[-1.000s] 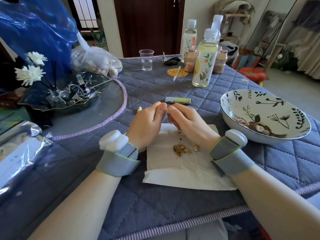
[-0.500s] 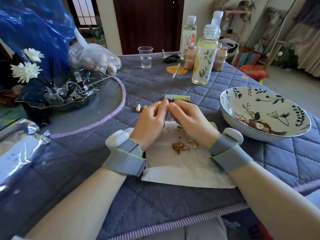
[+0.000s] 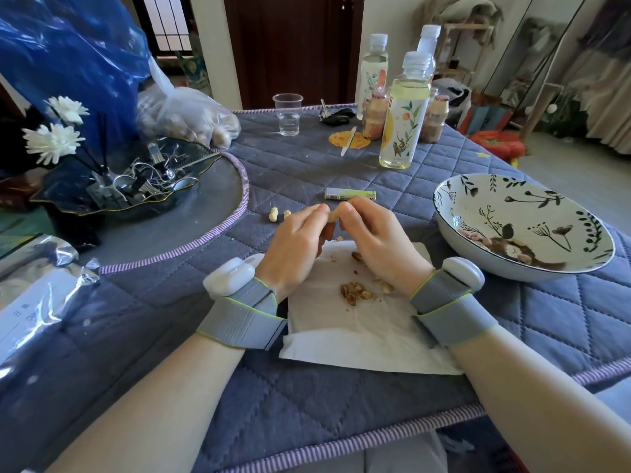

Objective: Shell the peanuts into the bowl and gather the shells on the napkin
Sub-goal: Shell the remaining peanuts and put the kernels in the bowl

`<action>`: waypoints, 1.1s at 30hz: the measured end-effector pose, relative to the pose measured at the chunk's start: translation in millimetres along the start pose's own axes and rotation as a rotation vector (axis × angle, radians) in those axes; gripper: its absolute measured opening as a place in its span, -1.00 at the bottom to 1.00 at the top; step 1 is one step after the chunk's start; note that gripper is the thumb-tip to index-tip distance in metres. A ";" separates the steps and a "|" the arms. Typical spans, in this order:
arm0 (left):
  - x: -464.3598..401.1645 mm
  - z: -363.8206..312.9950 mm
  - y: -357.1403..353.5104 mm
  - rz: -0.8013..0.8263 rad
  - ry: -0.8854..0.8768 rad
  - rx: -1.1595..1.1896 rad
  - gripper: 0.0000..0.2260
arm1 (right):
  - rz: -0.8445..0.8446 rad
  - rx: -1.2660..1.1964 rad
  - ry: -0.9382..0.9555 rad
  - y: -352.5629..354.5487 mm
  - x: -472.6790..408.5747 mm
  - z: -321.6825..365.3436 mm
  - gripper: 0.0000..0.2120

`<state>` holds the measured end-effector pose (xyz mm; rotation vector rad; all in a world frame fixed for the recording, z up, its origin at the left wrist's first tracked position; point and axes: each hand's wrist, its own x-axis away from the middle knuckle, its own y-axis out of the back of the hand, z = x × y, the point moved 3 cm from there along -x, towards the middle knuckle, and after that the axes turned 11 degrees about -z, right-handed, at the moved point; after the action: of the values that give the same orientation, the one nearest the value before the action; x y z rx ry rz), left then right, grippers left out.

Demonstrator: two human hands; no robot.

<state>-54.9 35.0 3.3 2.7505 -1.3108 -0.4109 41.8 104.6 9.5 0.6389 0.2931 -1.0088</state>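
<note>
My left hand (image 3: 294,246) and my right hand (image 3: 378,242) meet above the far edge of the white napkin (image 3: 362,332), both pinching one tan peanut (image 3: 334,216) between the fingertips. A small heap of brown shell pieces (image 3: 355,292) lies on the napkin between my wrists. Two unshelled peanuts (image 3: 274,214) lie on the blue quilted cloth just left of my left hand. The white bowl with a leaf pattern (image 3: 532,213) stands to the right and holds a few shelled kernels (image 3: 512,249) near its bottom.
A clear bag of peanuts (image 3: 191,117) sits at the back left beside a dark dish of metal clips (image 3: 136,186) and white flowers. Bottles (image 3: 404,110), a plastic cup (image 3: 288,114) and a small green tube (image 3: 350,193) stand farther back. A silver foil bag (image 3: 37,288) lies at the left.
Both hands have lifted slightly off the napkin and moved away from me, still working the peanut. More shell bits lie on the napkin, and the peanuts left of my hand have come into view.
</note>
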 end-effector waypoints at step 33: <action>-2.4 -6.0 10.2 -0.284 -0.066 0.127 -0.84 | -0.069 -0.003 -0.041 -0.9 3.1 -5.4 -0.88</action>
<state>-62.5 30.1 11.4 3.0660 -0.9906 -0.4536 42.9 105.5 3.4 0.6076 0.2818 -1.0861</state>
